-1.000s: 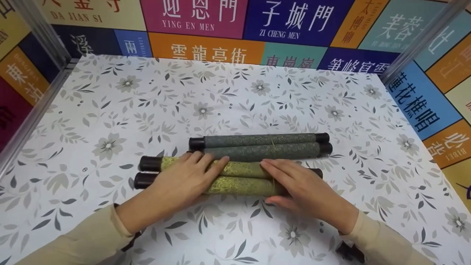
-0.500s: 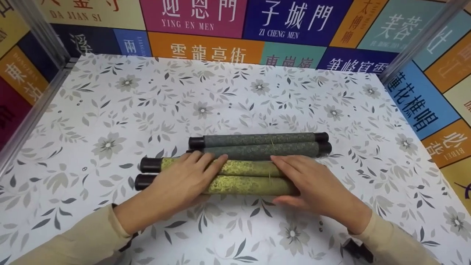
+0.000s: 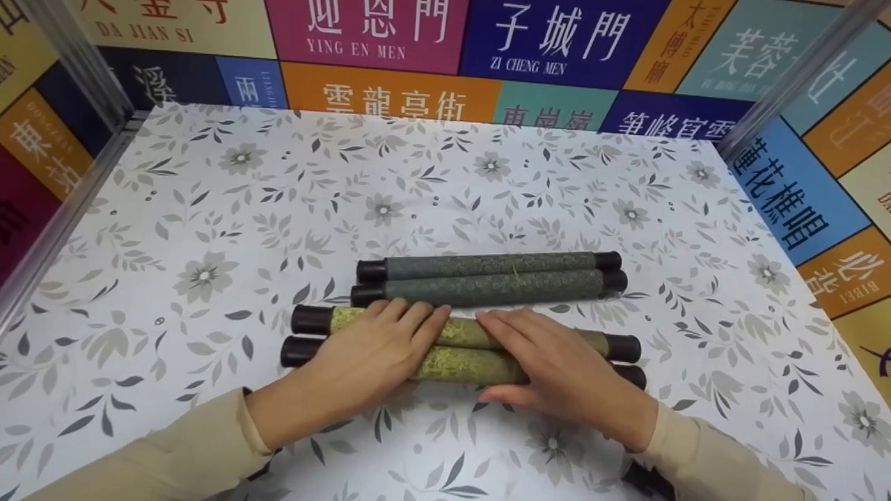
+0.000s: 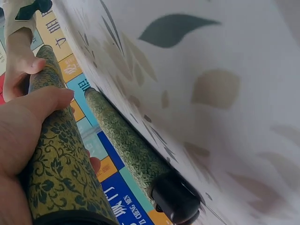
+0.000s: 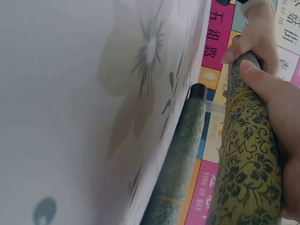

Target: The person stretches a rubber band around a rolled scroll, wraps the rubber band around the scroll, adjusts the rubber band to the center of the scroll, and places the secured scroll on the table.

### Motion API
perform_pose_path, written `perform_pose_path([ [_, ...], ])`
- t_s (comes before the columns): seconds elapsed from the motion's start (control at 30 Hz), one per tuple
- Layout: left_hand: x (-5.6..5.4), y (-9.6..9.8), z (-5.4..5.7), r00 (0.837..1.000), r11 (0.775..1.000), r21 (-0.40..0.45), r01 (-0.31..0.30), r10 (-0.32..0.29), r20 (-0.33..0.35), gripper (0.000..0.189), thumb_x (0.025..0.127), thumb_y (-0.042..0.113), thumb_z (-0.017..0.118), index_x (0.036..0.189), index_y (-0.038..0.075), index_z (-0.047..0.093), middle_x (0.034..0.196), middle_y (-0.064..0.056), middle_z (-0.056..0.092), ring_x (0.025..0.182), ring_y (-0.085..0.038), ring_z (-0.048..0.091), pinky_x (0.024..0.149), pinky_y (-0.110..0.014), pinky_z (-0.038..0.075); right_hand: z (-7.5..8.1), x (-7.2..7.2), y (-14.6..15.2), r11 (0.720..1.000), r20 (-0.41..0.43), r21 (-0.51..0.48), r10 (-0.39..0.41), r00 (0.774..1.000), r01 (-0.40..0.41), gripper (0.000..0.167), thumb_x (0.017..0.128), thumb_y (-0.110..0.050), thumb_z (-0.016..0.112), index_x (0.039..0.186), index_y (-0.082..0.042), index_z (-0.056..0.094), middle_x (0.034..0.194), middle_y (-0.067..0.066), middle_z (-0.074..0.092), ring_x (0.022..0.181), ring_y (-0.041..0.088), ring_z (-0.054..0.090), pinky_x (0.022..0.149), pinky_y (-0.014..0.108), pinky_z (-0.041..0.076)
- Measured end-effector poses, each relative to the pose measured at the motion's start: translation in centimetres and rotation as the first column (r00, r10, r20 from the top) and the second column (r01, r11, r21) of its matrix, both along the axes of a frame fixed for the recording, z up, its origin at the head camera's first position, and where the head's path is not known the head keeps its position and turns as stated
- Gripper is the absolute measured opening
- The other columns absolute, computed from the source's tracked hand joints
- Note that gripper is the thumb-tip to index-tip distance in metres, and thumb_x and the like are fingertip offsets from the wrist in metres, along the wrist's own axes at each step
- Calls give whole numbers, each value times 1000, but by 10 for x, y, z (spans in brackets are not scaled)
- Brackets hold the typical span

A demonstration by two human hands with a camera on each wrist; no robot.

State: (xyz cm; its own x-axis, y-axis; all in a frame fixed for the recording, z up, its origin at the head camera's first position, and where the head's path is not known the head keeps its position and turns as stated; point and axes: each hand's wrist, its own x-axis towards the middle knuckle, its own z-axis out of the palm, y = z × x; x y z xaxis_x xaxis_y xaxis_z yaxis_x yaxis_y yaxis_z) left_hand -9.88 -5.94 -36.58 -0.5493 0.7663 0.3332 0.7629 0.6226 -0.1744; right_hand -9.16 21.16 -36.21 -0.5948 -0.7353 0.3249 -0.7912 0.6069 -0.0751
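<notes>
A yellow-green brocade scroll (image 3: 468, 364), rolled as two rolls side by side with dark end knobs, lies crosswise under both hands. My left hand (image 3: 379, 351) grips its left part, thumb on the near side and fingers over the far roll. Right of the middle, my right hand (image 3: 557, 358) holds it with the thumb along the near edge. In the right wrist view, a yellow string (image 5: 240, 97) goes round this scroll, and it appears raised off the table. Just beyond it lies a grey-green double-rolled scroll (image 3: 480, 280), tied with thin string, touched by neither hand.
A white floral cloth (image 3: 313, 174) covers the table. Colourful panels with lettering (image 3: 390, 90) stand behind it and along the sides. Clear upright edges (image 3: 786, 76) line the back corners.
The yellow-green scroll has shifted right and a little nearer, carried by both hands. My right hand slid outward along it, then came back inward, baring its right end knobs. The grey-green scroll stayed put.
</notes>
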Motion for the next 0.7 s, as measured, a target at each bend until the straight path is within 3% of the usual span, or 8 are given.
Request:
perform_pose_path([
  [0.13, -1, -4, 0, 1000, 1000, -9, -24, 25, 13, 78, 79, 40, 76, 141, 1, 48, 119, -9, 64, 93, -22, 62, 79, -34, 56, 8, 0, 7, 998, 31, 45, -49, 998, 48, 106, 70, -63, 76, 150, -5, 39, 135, 11, 61, 121, 26, 61, 105, 41, 51],
  [0.3, -3, -11, 2, 998, 998, -10, -55, 55, 14, 80, 85, 55, 68, 141, 1, 48, 120, -9, 65, 95, -22, 63, 83, -33, 57, 11, -2, 21, 991, -15, 93, -90, 996, 91, 99, 73, -62, 75, 147, -4, 44, 132, 12, 64, 121, 28, 61, 108, 44, 48],
  [0.57, -1, 3, 0, 1000, 1000, 2, -21, 21, -15, 64, 82, 22, 71, 139, 1, 51, 117, -9, 65, 92, -22, 62, 78, -33, 56, 2, 0, 5, 998, -53, 25, -50, 997, 51, 89, 73, -58, 78, 138, -2, 54, 126, 12, 67, 114, 26, 65, 100, 40, 54],
  [0.7, 0, 10, -1, 1000, 1000, 10, -15, 15, -7, 71, 79, 31, 73, 139, 2, 50, 117, -8, 65, 94, -23, 62, 79, -34, 56, 1, -1, -3, 999, -28, -25, -21, 999, 20, 86, 73, -57, 79, 136, -2, 55, 123, 11, 68, 112, 24, 66, 99, 39, 55],
])
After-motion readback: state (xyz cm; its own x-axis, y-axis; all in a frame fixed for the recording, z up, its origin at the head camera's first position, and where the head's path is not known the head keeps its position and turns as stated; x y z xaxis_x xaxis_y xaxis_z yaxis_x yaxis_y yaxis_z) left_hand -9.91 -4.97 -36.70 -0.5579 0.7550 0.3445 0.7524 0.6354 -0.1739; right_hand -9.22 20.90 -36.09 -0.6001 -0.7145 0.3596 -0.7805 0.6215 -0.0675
